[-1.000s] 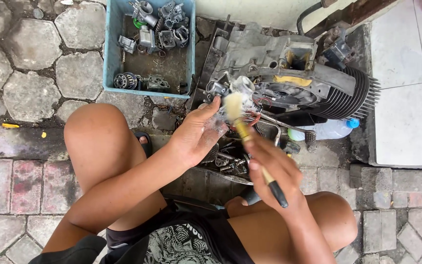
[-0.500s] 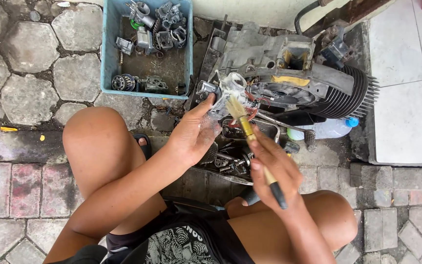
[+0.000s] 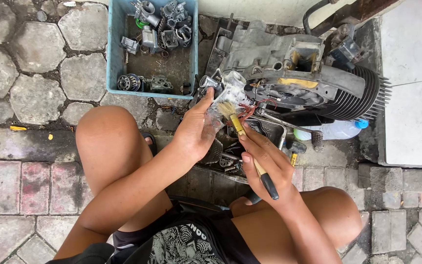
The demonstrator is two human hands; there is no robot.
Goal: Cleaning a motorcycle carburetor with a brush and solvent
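Pale metal carburettor (image 3: 228,90) gripped in left hand (image 3: 196,132), raised just before engine block (image 3: 299,73) above parts tray (image 3: 264,134), presumably catching drips; paintbrush (image 3: 242,134) pinched in closed right hand (image 3: 264,164), bristles touching it.

Left hand (image 3: 199,129) holds a carburetor (image 3: 226,90); right hand (image 3: 264,164) brushes it with a paintbrush (image 3: 242,132).

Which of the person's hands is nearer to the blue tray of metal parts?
Left. The left hand holds a small metal part just below the blue tray's lower right corner. The right hand, holding a brush, is lower and further right.
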